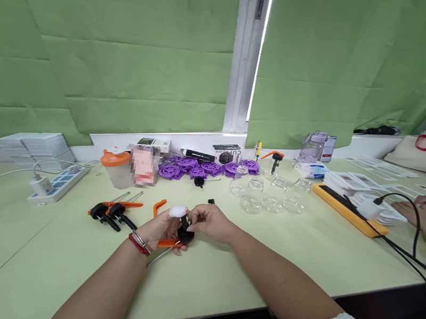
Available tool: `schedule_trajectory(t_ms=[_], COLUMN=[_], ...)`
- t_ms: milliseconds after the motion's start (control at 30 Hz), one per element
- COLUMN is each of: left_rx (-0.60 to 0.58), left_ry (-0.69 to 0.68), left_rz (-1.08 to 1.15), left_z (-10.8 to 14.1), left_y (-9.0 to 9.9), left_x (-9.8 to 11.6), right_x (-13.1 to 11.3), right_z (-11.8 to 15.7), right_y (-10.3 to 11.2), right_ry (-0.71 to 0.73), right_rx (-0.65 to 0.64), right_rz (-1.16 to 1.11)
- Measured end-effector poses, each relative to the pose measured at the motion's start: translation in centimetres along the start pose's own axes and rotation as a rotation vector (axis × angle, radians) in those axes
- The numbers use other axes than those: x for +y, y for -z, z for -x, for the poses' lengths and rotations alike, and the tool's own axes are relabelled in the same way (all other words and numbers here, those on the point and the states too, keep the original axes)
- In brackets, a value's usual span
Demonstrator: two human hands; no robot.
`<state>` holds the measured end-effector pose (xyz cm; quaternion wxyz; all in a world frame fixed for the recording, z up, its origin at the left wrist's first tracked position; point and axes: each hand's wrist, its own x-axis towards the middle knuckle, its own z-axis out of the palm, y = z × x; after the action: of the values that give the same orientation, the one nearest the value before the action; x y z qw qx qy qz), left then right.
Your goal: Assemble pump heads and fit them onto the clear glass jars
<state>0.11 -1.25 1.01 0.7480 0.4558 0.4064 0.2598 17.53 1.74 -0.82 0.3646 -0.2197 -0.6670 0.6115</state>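
Observation:
My left hand [161, 231], with bracelets at the wrist, is closed around a black lid assembly [185, 235]. An orange handle [169, 243] and a thin metal rod stick out beneath it. A rounded white piece [178, 211] sits at my left thumb; whether it is worn or held I cannot tell. My right hand [209, 222] pinches at the black upright part of the same assembly, its fingertips partly hidden. To the left lie two similar black lid assemblies [117, 213] with orange handles and metal rods. Just beyond my hands are a loose orange handle [158, 207] and a small black part [211, 201].
Several glass jars [252, 195] stand at right behind, near purple plastic parts [197, 170]. An orange-lidded cup [115, 165] and a white power strip [58, 184] are left. A yellow power strip [350, 211] with cables lies right, beside another person's hands [410, 212].

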Motion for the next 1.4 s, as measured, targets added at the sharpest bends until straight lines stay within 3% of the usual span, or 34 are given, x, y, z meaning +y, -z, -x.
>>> schedule_trajectory(t_ms=[1400], left_rx=[-0.029], left_ry=[-0.021], left_rz=[-0.009], left_z=[0.23], left_y=[0.11], left_x=[0.07], right_x=[-0.23], right_z=[0.12], right_y=[-0.10], right_ry=[-0.024], right_rx=[0.021], right_rz=[0.027])
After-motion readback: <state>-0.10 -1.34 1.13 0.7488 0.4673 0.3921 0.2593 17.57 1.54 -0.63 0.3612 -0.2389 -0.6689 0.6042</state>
